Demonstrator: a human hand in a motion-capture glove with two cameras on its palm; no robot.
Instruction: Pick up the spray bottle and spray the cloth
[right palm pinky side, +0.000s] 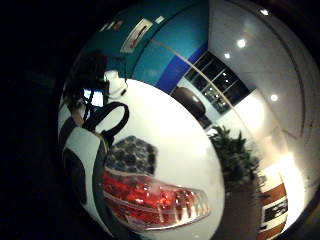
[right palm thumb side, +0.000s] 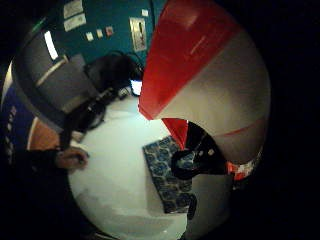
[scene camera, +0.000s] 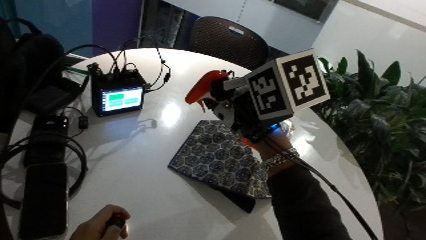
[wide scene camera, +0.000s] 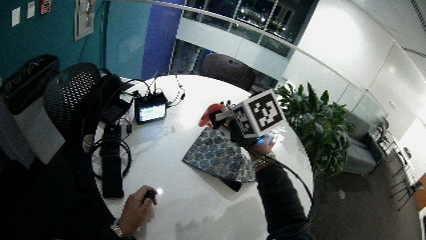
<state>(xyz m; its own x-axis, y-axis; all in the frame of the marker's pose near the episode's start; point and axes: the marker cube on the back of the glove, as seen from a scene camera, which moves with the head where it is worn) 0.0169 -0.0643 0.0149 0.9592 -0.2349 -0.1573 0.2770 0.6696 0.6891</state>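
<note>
The gloved right hand (scene camera: 249, 117) holds the spray bottle (scene camera: 208, 90) in the air above the round white table (scene camera: 166, 115), its fingers curled round the bottle's body; the red spray head points toward the table's middle. The patterned blue cloth (scene camera: 216, 160) lies flat directly below and just beside the hand, toward the table's near right edge. We judge the bottle to be light, stiff plastic, its clear ribbed lower part (right palm pinky side: 160, 200) somewhat slippery; the neck under the red head is the sensible hold, leaving a finger free for the trigger. The cloth is soft and thin and would likely shift little under spray. Open table surface lies between the cloth and the small monitor (scene camera: 120, 98) at the far left; cables and headphones (scene camera: 40, 160) crowd the left edge. The bare hand (scene camera: 100, 227) rests at the near edge, gripping a small dark object.
</note>
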